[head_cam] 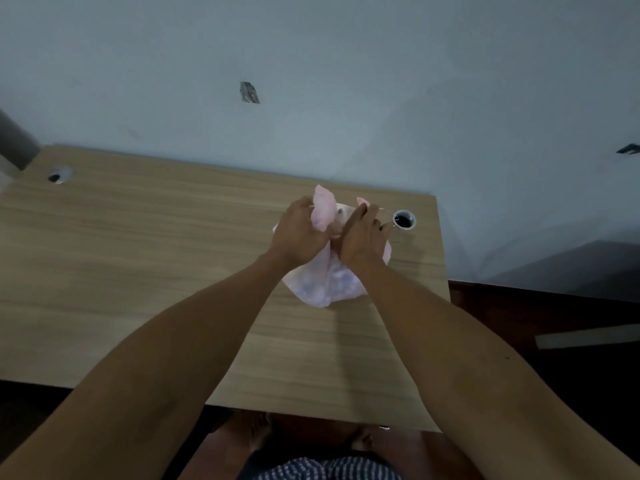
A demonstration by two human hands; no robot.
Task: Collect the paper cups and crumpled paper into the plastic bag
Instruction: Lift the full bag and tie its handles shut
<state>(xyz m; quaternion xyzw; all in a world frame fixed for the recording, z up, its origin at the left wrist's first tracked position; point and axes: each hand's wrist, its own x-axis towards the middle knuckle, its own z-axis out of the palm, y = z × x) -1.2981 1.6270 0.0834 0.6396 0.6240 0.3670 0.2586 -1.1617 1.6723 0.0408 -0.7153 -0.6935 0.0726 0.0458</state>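
A thin pink plastic bag sits bulging on the wooden table, toward its far right side. Pale rounded shapes show faintly through the film; I cannot tell cups from paper. My left hand grips one gathered handle of the bag, which sticks up above my fingers. My right hand grips the other handle right beside it. The two hands almost touch over the bag's mouth. No loose cups or crumpled paper show on the table.
A round cable hole lies just right of my right hand, another cable hole at the far left corner. A pale wall rises behind the table. Dark floor lies to the right of the table's edge.
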